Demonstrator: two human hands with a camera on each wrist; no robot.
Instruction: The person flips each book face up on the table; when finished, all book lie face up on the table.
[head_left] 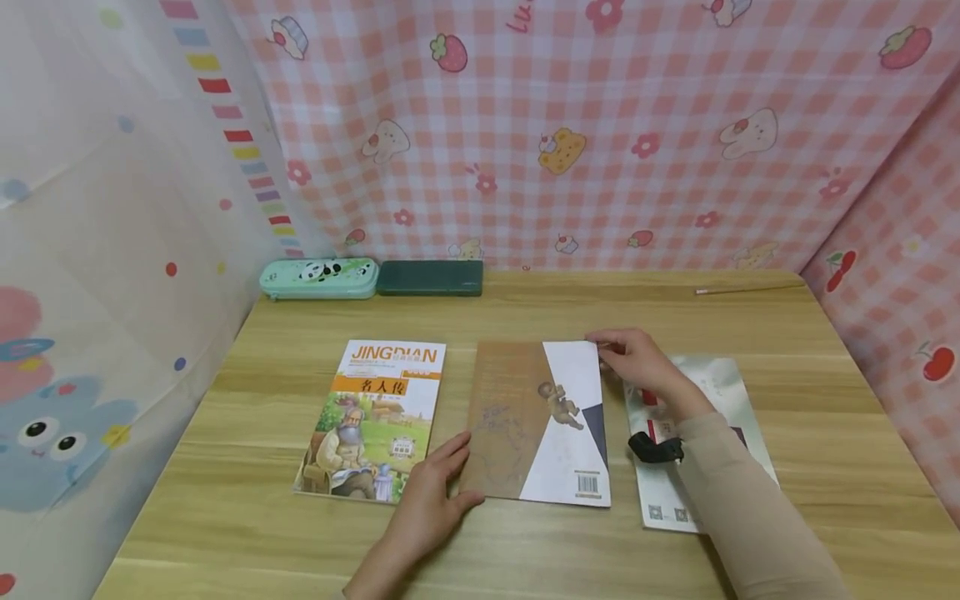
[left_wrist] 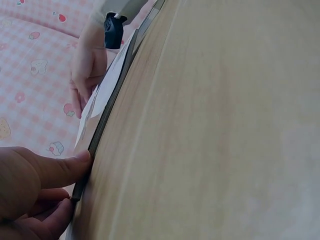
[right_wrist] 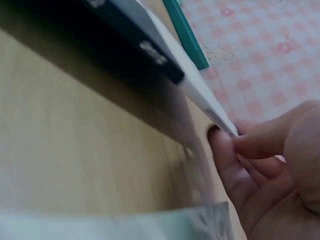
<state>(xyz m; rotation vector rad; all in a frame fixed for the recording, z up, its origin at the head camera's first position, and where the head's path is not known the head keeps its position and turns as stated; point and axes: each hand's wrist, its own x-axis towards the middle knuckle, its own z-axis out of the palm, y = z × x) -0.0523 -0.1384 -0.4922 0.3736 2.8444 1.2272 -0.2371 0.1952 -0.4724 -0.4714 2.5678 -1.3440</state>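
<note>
**Both hands on the middle book, one at each end**

Nearest the head camera, the left hand (head_left: pixel 429 500) rests near the table's (head_left: pixel 825 467) front edge, thumb and fingers closed on the near left corner of the brown-and-white book (head_left: pixel 536 421). The left wrist view confirms it: the thumb presses against the book's thin edge, with the fingers curled below it. Farther back, the right hand (head_left: pixel 637 362) pinches the book's far right corner; the right wrist view shows the fingertips (right_wrist: pixel 222 145) tucked under the white cover's edge and the thumb on top.

The book lies face down, barcode toward the front edge, in the middle of the table. It sits between the illustrated book (head_left: pixel 372 421) on its left and a white booklet (head_left: pixel 720 392) on its right, which lies partly under the right forearm.

Judging by the two corner grips, the step in hand looks like taking hold of the middle book to lift, turn or straighten it. Any such move calls for both corners to rise together, so that the cover does not bend or brush its neighbours.

Whether the corners are already off the wood is hard to tell. The booklet's print is mostly covered by the sleeve. Along the back edge sit a panda pencil case (head_left: pixel 318 278) and a dark green case (head_left: pixel 430 277), and a thin stick-like item (head_left: pixel 750 289) near the back right corner is too small to identify.
</note>
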